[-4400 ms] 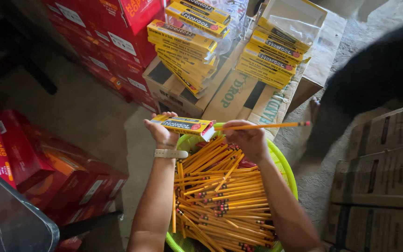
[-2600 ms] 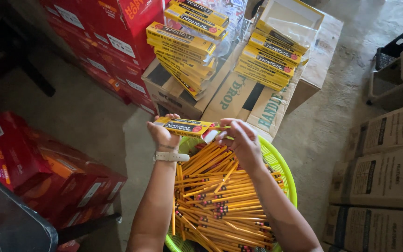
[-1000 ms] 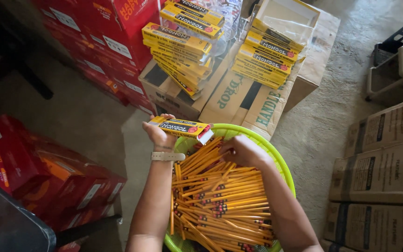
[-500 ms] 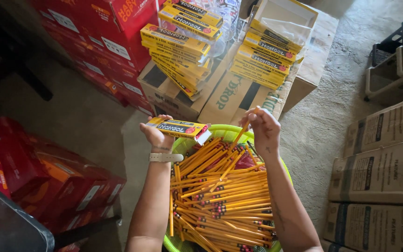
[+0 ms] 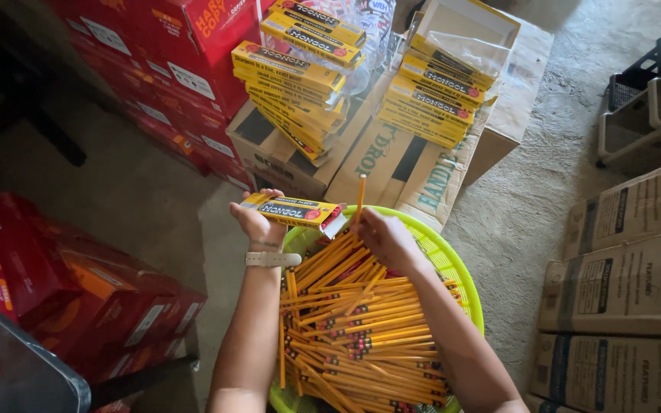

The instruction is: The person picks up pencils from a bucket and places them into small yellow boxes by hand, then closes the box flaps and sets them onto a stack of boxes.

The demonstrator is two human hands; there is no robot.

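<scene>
On the cardboard cartons [image 5: 392, 164] beyond the basket, two stacks of filled yellow boxes [image 5: 361, 84] look finished. Below them, the green basket [image 5: 464, 291] holds a large heap of loose pencils [image 5: 357, 329], so much packing seems left. Left hand [image 5: 258, 223] grips one small yellow pencil box [image 5: 294, 212]; right hand [image 5: 384, 237] pinches a single upright pencil [image 5: 360, 195] at its open end.
</scene>
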